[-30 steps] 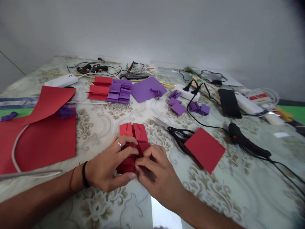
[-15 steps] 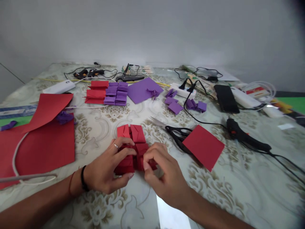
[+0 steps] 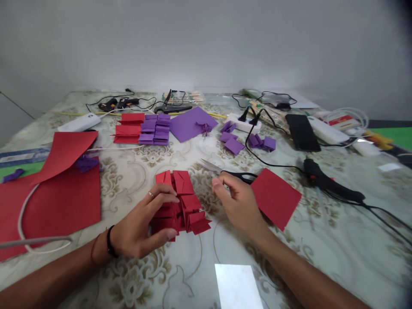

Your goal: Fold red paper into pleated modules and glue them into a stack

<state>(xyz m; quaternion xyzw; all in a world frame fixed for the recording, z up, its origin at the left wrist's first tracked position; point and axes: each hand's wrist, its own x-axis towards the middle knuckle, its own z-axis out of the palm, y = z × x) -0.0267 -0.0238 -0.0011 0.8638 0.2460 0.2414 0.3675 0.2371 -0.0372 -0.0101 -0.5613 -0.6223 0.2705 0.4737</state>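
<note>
My left hand (image 3: 138,229) is closed on the left side of a cluster of folded red paper pieces (image 3: 185,204) lying on the patterned table (image 3: 135,171), thumb under, fingers on top. My right hand (image 3: 240,204) is off the cluster, to its right, with fingers curled and thumb against the forefinger; nothing shows in it. It hovers over the handles of black scissors (image 3: 210,166), whose blades point left. A red paper square (image 3: 277,197) lies just right of that hand.
Large red sheets (image 3: 61,195) and a white cable (image 3: 21,216) lie at left. Stacks of folded red (image 3: 127,128) and purple pieces (image 3: 156,128), a purple sheet (image 3: 186,122), a power strip (image 3: 240,123), a phone (image 3: 301,132) and a corded black glue gun (image 3: 328,185) lie beyond.
My right hand let go of the red cluster and moved right and away, toward the scissors. The left hand kept its hold; the cluster now lies spread out more.
</note>
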